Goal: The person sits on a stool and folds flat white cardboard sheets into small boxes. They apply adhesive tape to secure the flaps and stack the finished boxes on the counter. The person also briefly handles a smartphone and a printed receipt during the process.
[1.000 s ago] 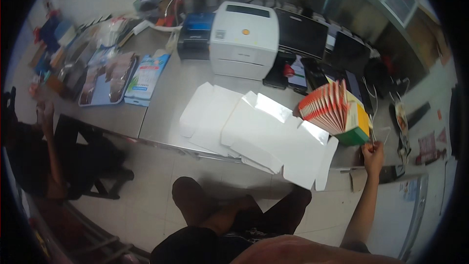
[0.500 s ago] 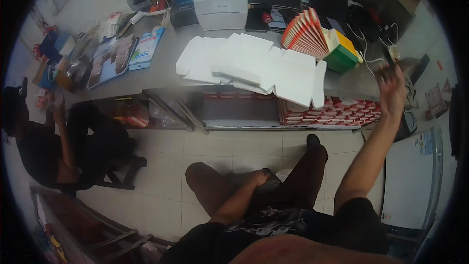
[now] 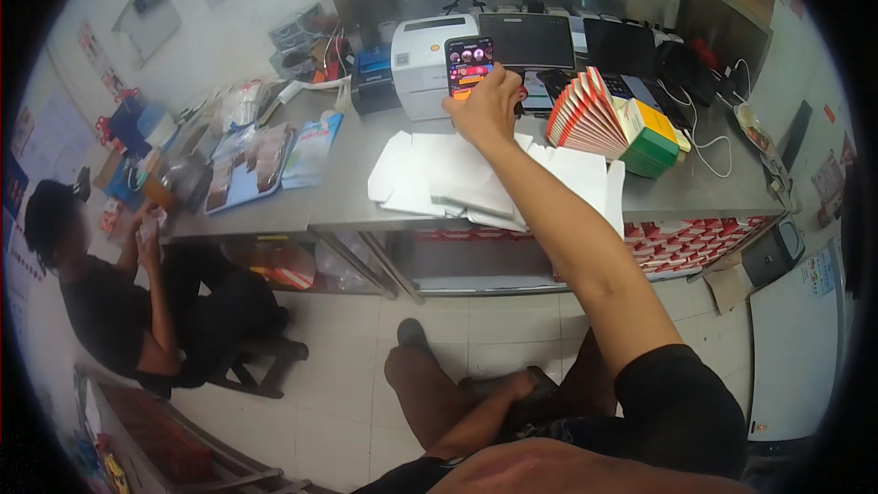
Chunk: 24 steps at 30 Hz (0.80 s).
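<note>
My right hand (image 3: 491, 110) reaches out over the table, its fingers closed round a smartphone (image 3: 469, 67) with a lit, colourful screen. The phone stands upright in front of a white label printer (image 3: 421, 69). Below my right forearm lie flat white cardboard boxes (image 3: 412, 169), partly covered by the arm. To the right of the hand, a fanned stack of red-and-white cards or small cartons (image 3: 585, 112) leans beside a green-and-yellow box (image 3: 651, 148). Low between my thighs, my left hand (image 3: 523, 384) is curled at the dark stool (image 3: 544, 393); whatever its fingers hold is hidden.
Dark screens (image 3: 526, 41) and cables line the back of the metal table (image 3: 338, 210). Red-and-white cartons (image 3: 695, 245) fill the shelf below. At the left, a seated co-worker (image 3: 110, 302) handles something small near a blue tray (image 3: 242, 197). A white cabinet (image 3: 796, 357) stands at the right.
My right hand has swung from the table's far right to the front of the printer and now holds the smartphone. The view has tilted up, and my left hand stays low between my thighs.
</note>
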### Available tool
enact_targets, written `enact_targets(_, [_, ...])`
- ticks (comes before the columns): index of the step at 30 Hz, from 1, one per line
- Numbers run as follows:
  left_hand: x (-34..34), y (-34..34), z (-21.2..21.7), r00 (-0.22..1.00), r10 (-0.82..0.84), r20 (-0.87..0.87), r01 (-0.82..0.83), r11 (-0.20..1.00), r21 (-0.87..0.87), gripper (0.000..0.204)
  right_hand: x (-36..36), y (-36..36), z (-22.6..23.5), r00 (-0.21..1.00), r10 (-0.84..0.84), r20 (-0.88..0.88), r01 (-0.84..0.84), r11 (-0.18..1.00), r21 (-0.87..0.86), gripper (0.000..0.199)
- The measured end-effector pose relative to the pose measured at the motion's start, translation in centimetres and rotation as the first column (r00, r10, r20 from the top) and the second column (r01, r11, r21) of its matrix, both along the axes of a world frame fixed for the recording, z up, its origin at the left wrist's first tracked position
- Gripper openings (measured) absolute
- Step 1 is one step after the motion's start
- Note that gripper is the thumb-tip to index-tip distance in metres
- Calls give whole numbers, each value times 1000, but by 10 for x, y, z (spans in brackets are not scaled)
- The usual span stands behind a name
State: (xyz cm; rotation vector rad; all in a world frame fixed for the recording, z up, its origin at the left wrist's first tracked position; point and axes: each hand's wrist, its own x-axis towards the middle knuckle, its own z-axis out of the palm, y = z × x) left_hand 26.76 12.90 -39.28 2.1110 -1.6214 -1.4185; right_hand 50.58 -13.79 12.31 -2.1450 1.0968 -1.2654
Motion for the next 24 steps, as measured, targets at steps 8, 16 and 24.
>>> enact_targets(8, [35, 0, 30, 994, -69, -86, 78, 992, 98, 52, 37, -18, -36, 993, -87, -81, 98, 985, 144, 93])
enact_targets(16, [82, 15, 21, 980, -146, -136, 154, 987, 48, 51, 51, -15, -38, 977, -120, -179, 137, 986, 90, 114])
enact_targets(24, [86, 14, 15, 972, -176, -155, 175, 984, -23, 48, 43, -2, -35, 962, -53, -269, 75, 995, 72, 130])
